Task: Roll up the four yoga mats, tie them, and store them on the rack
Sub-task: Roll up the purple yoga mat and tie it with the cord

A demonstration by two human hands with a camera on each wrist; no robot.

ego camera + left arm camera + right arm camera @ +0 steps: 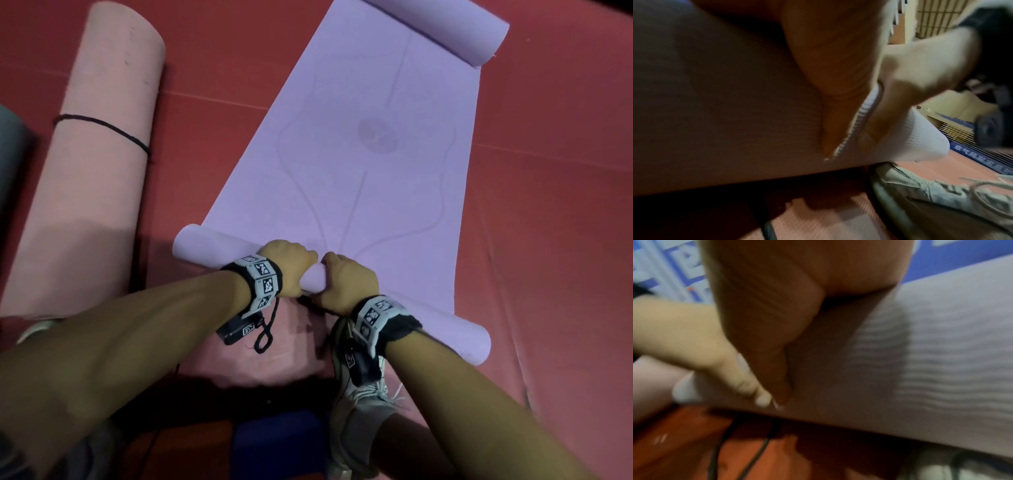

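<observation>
A purple yoga mat (359, 164) lies spread on the red floor, its far end curled (459, 31) and its near end rolled into a thin tube (205, 245). My left hand (291, 270) and right hand (346, 281) sit side by side at the tube's middle, fingers curled over it. In the left wrist view my left hand's thumb (830, 97) lies along the ribbed roll (925, 142). The right wrist view shows my right thumb (764, 340) against the roll (941, 353). A pink mat (99, 164) lies rolled at the left, tied with a black cord (106, 128).
A grey rolled mat (10, 154) shows at the left edge. My shoe (363, 404) stands just behind the tube, under my right wrist. A black cord loop (265, 334) hangs from my left wristband. Red floor matting (555, 205) surrounds everything.
</observation>
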